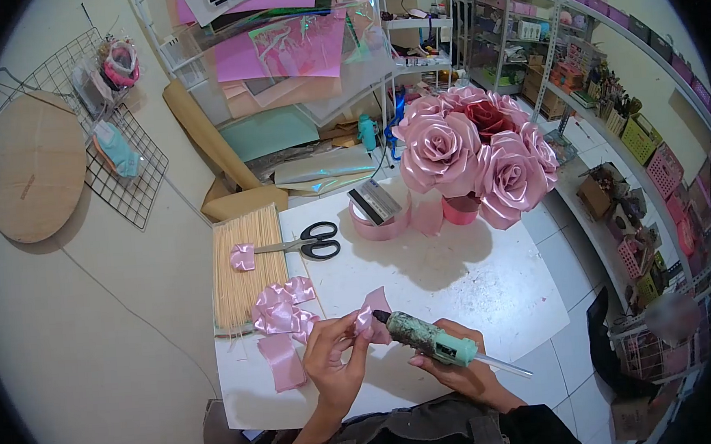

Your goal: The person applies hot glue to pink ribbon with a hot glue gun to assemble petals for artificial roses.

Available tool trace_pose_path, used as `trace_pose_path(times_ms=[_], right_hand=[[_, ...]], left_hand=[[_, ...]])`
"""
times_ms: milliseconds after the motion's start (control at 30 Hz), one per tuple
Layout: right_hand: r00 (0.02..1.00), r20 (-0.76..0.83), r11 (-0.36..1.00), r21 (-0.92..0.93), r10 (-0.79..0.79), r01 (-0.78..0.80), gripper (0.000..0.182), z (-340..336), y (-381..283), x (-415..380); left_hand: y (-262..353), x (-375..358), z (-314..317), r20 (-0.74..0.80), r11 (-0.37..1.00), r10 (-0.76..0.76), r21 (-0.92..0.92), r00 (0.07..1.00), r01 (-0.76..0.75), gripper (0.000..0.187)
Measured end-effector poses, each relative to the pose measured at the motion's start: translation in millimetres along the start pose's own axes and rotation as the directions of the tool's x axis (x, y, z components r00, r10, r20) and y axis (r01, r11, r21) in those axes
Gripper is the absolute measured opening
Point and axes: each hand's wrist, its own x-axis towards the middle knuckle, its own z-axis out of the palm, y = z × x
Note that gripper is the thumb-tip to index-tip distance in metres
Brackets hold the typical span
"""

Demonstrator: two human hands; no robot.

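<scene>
My left hand (335, 355) pinches a small piece of pink satin ribbon (373, 312) over the front of the white table. My right hand (460, 360) is wrapped around a green glue gun (429, 337) with dark stains, and a clear glue stick (504, 365) sticks out of its back end. The gun's black nozzle is at the ribbon piece, close to my left fingertips. Left of my left hand lie a heap of shaped pink satin petals (283, 308) and some flat cut ribbon pieces (282, 362).
Black-handled scissors (318, 241) rest with their blades over a bundle of thin wooden sticks (250, 289). Behind are a pink ribbon roll (382, 226) with a box on it and a bouquet of large satin roses (481, 153). Loaded shelves (611, 141) stand at right.
</scene>
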Motion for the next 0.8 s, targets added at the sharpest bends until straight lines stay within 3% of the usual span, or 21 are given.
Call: trace_pose_path(times_ms=[167,267,333,467,533,600,667,800], right_hand=[[0.999,-0.008,0.998,0.038,0.042,-0.041,0.028,-1,-2,0],[1.0,0.015,0.999,-0.032,0.027,-0.027,0.027,-3,-2,1],[0.995,0.017,0.995,0.014,0.103,-0.103,0.027,-4,-2,0],[0.992,-0.041,0.989,0.099,0.115,-0.111,0.027,-2,-1,0],[0.975,-0.011,0.965,0.148,0.222,-0.218,0.027,-5,-3,1],[0.977,-0.032,0.971,0.128,0.21,-0.204,0.027,-5,1,0],[0.979,-0.051,0.976,0.107,0.197,-0.191,0.026,-6,5,-1],[0.986,-0.14,0.995,0.042,0.093,-0.088,0.024,-13,8,-4]], left_hand=[[3,1,3,-0.066,1.0,-0.016,-0.006,0.998,0.016,0.027],[1,0,3,-0.06,0.999,-0.019,-0.04,0.998,0.016,0.028],[1,1,3,-0.059,0.999,-0.002,-0.049,0.998,0.0,0.028],[2,-1,-1,0.01,1.0,-0.015,-0.02,1.0,0.015,0.027],[1,-1,-1,0.006,0.999,-0.021,-0.039,1.0,0.021,0.027],[3,0,0,0.001,0.998,-0.027,-0.057,1.0,0.027,0.027],[9,2,2,-0.033,0.927,-0.188,-0.337,0.982,0.166,0.024],[1,2,-5,-0.056,0.929,-0.203,-0.327,0.978,0.174,0.022]])
